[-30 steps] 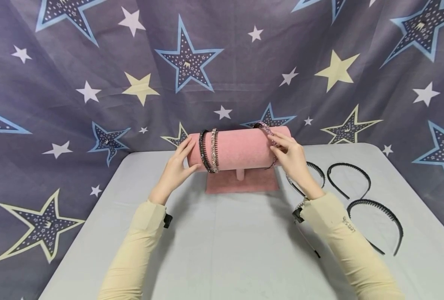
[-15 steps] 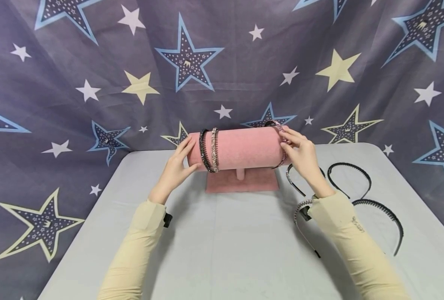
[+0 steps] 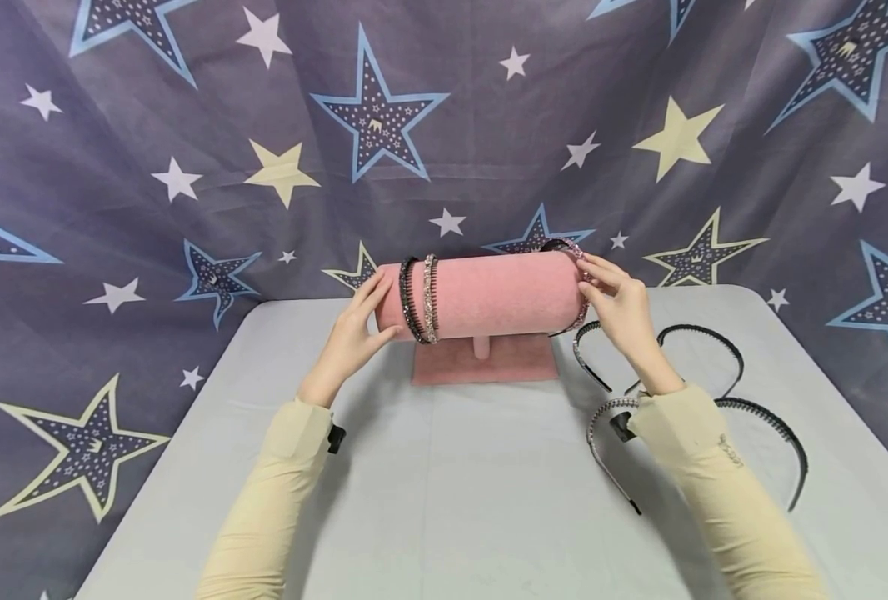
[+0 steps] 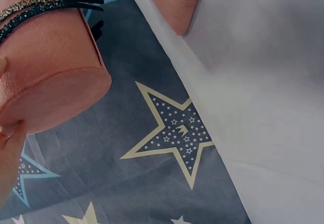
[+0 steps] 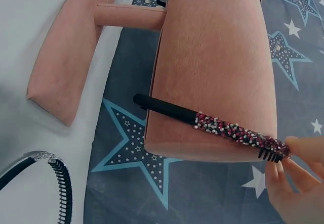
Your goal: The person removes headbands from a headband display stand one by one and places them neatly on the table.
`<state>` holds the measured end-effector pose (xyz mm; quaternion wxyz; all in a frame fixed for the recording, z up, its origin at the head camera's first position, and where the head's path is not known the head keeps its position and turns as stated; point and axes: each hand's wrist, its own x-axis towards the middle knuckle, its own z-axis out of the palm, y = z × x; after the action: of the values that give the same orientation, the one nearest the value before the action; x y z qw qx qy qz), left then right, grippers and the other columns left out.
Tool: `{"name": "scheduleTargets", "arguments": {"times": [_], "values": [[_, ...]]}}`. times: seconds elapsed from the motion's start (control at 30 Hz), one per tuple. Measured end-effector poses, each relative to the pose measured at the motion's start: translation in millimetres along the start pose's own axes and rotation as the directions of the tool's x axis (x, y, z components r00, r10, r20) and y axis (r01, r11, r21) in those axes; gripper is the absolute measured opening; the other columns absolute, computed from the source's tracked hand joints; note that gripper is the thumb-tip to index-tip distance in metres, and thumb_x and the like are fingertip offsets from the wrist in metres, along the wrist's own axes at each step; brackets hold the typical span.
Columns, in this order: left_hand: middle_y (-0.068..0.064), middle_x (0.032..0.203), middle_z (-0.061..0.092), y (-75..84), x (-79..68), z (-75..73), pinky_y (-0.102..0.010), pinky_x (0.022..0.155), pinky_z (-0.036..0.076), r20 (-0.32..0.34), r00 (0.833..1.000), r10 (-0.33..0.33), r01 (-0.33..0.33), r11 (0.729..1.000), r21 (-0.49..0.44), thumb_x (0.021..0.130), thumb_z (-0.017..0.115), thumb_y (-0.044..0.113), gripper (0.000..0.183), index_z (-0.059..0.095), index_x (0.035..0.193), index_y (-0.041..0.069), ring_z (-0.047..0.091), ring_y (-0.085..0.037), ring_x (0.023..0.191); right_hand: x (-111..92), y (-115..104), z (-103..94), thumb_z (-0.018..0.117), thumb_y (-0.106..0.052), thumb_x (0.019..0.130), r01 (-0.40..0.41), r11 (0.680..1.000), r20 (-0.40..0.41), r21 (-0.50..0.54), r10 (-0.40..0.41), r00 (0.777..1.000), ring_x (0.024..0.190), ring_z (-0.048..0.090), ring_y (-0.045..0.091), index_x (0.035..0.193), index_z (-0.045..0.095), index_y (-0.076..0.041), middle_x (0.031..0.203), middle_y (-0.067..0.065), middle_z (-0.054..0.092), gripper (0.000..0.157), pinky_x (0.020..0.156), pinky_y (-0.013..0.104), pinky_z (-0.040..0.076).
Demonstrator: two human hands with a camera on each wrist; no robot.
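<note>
A pink padded display roll point(image 3: 504, 292) stands on a post above a flat pink base point(image 3: 444, 371). My left hand point(image 3: 350, 333) grips the roll's left end, thumb at the front. Close beside it, a black glittery headband point(image 3: 408, 304) and a silver-gold glittery headband point(image 3: 430, 300) sit around the roll. At the right end, my right hand point(image 3: 624, 312) pinches a pink-red beaded headband point(image 5: 233, 130) between thumb and fingers. This headband lies slantwise across the roll's end in the right wrist view, its black tip point(image 5: 142, 101) sticking out past the roll's edge.
Several more headbands lie on the grey-white table point(image 3: 451, 500) at the right: a black toothed one point(image 3: 777, 425), a thin black one point(image 3: 714, 333), a silver-trimmed one point(image 3: 594, 433) and another point(image 3: 581, 354) partly behind the right hand. A star-patterned curtain point(image 3: 481, 158) hangs behind.
My right hand has moved right along the roll, carrying the pink-red beaded headband toward its right end. The left hand has stayed on the left end.
</note>
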<state>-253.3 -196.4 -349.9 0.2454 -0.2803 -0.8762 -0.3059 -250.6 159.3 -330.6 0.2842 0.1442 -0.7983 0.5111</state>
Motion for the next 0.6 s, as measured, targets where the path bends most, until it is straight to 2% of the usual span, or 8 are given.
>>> {"name": "scheduleTargets", "arguments": {"times": [0.13, 0.33, 0.6], "values": [[-0.016, 0.139, 0.032, 0.1, -0.2, -0.3, -0.041, 0.101, 0.031, 0.003, 1.0, -0.004, 0.004, 1.0, 0.002, 0.071, 0.072, 0.004, 0.07, 0.039, 0.133, 0.002, 0.032, -0.03, 0.126, -0.9, -3.6, -5.0, 0.059, 0.009, 0.078, -0.016, 0.999, 0.014, 0.034, 0.015, 1.0, 0.078, 0.051, -0.001, 0.106, 0.06, 0.01, 0.115, 0.02, 0.056, 0.028, 0.07, 0.005, 0.043], [-0.016, 0.139, 0.032, 0.6, -0.3, -0.5, -0.042, 0.101, 0.03, -0.001, 1.0, -0.003, 0.003, 1.0, 0.003, 0.071, 0.072, 0.004, 0.07, 0.039, 0.133, 0.001, 0.032, -0.03, 0.126, -2.9, -16.8, -10.3, 0.058, 0.012, 0.077, -0.021, 0.999, 0.034, 0.034, 0.02, 0.999, 0.073, 0.054, 0.004, 0.105, 0.059, 0.013, 0.113, 0.025, 0.056, 0.028, 0.066, 0.005, 0.043], [-0.017, 0.139, 0.032, 0.9, 0.1, -0.5, -0.042, 0.101, 0.03, 0.004, 1.0, 0.003, -0.003, 1.0, 0.011, 0.071, 0.072, 0.004, 0.07, 0.038, 0.133, 0.001, 0.031, -0.031, 0.126, 0.9, 12.7, -13.5, 0.059, 0.003, 0.081, -0.099, 0.994, 0.038, 0.034, 0.098, 0.994, 0.075, 0.052, -0.008, 0.111, 0.059, 0.007, 0.117, 0.02, 0.055, 0.03, 0.071, 0.005, 0.043]]}}
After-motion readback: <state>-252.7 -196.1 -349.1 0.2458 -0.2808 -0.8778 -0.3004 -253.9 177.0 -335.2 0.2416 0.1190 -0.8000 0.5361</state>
